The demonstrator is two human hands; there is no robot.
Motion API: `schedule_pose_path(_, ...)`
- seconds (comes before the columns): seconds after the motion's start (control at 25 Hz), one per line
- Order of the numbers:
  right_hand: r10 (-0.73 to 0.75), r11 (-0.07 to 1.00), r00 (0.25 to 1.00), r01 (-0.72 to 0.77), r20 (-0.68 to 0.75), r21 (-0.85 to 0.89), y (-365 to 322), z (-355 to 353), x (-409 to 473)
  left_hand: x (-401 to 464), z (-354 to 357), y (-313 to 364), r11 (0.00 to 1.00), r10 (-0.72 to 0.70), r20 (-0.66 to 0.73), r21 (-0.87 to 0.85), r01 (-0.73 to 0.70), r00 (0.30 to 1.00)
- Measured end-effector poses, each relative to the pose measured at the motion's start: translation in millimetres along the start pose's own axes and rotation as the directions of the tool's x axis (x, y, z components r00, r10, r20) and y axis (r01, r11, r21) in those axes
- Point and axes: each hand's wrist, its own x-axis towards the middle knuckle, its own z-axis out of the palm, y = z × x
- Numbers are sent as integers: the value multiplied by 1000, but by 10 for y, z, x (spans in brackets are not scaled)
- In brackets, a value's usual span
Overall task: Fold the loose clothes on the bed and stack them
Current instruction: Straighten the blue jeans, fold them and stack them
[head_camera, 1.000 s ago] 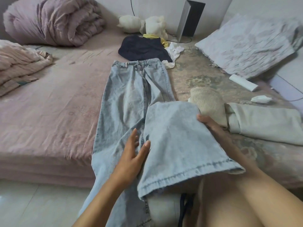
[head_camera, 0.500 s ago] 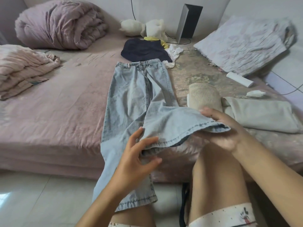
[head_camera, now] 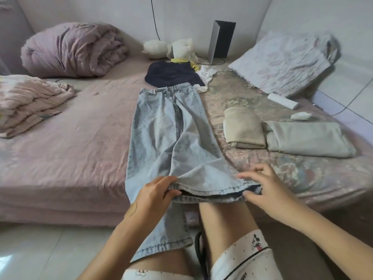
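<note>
Jeans (head_camera: 171,126) lie lengthwise on bed (head_camera: 70,138), waistband toward wall, one leg hanging over edge. Left hand (head_camera: 153,197) pinches raised leg hem at left corner; right hand (head_camera: 262,186) grips hem at right corner. Two folded beige clothes (head_camera: 282,136) just right of jeans.

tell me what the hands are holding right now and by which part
Both hands hold the light blue jeans by the hem of one leg: the left hand pinches its left corner, the right hand grips its right corner.
</note>
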Motion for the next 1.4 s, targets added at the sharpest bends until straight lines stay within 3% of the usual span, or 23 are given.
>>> schedule_pose_path(0.16, 64, 991, 980, -41, -190, 124, 125, -17, -3, -73, -1, -49, 995, -18, -21, 97, 20, 1000)
schedule_pose_path(0.28, -86, 995, 943, 67, -322, -70, 135, -40, -132, -179, 122, 47, 980, 163, -124, 135, -146, 979)
schedule_pose_path(0.4, -127, 947, 963, 46, -239, -319, 296, -71, -251, -289, 364, 23, 909, 384, -67, 206, -363, 921)
schedule_pose_path(0.52, -83, 925, 970, -11, -230, -381, 540, -191, -354, -356, 557, 56, 880, 436, -79, 249, -405, 897)
schedule_pose_path(0.6, -130, 902, 970, 29, -206, -432, 654, -254, -459, -428, 621, 127, 840, 468, -59, 339, -424, 882)
schedule_pose_path(0.68, -156, 927, 961, 62, -230, -370, 782, -321, -530, -468, 649, 159, 860, 434, -58, 322, -395, 899)
schedule_pose_path(0.84, 47, 994, 984, -62, -173, -85, 963, -229, -529, -507, 816, 262, 901, 313, 123, 276, -335, 942)
schedule_pose_path(0.96, 202, 961, 974, -176, -104, 215, 996, -168, -467, -481, 1030, 333, 824, 368, 342, 312, -474, 865)
schedule_pose_path(1.12, 250, 885, 964, -187, -96, 427, 861, -204, -419, -344, 1031, 379, 732, 406, 457, 356, -581, 792)
schedule_pose_path(1.2, 213, 903, 963, -130, -164, 408, 824, -216, -415, -294, 885, 413, 728, 431, 428, 356, -586, 794)
schedule_pose_path(1.32, 61, 990, 956, -22, -286, 138, 777, -242, -477, -257, 670, 388, 771, 479, 257, 334, -542, 840)
schedule_pose_path(1.4, 21, 1000, 988, -19, -153, 12, 837, -186, -552, -326, 594, 327, 767, 483, 241, 347, -540, 842)
